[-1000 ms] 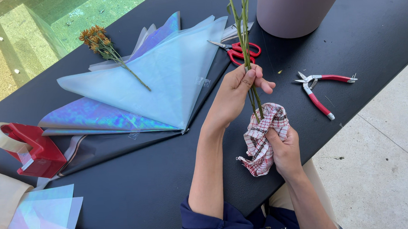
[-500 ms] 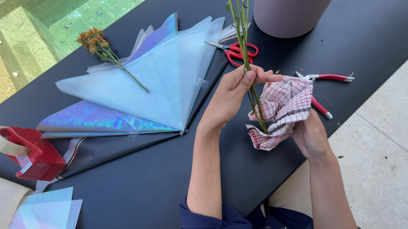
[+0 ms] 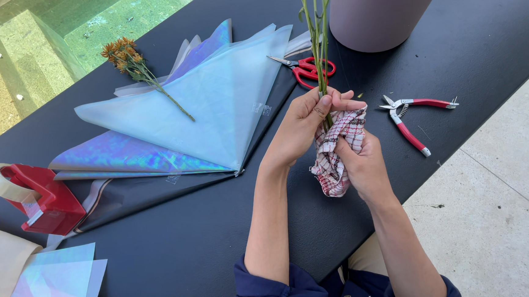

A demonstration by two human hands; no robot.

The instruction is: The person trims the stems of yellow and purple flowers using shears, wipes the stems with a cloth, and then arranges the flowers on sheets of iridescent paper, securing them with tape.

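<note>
My left hand [image 3: 304, 124] grips a thin bunch of green flower stems [image 3: 318, 47] that rise out of the top of the frame. My right hand [image 3: 363, 167] clutches a red-and-white checked cloth [image 3: 337, 151] wrapped round the lower ends of the stems, just under my left thumb. Both hands are held above the black table [image 3: 209, 243], near its front edge.
Fanned sheets of iridescent blue wrapping paper [image 3: 213, 109] lie on the table with an orange dried flower sprig [image 3: 134, 61] on them. Red-handled scissors [image 3: 305, 69] and red-handled pruning shears [image 3: 412, 118] lie close by. A pink cylindrical vase [image 3: 378, 10] stands behind. A red tape dispenser [image 3: 35, 196] sits at the left.
The cloth was spread wide to the right of the stems half a second ago. My right hand has since gathered it in tight around the stem ends, below my left hand.
</note>
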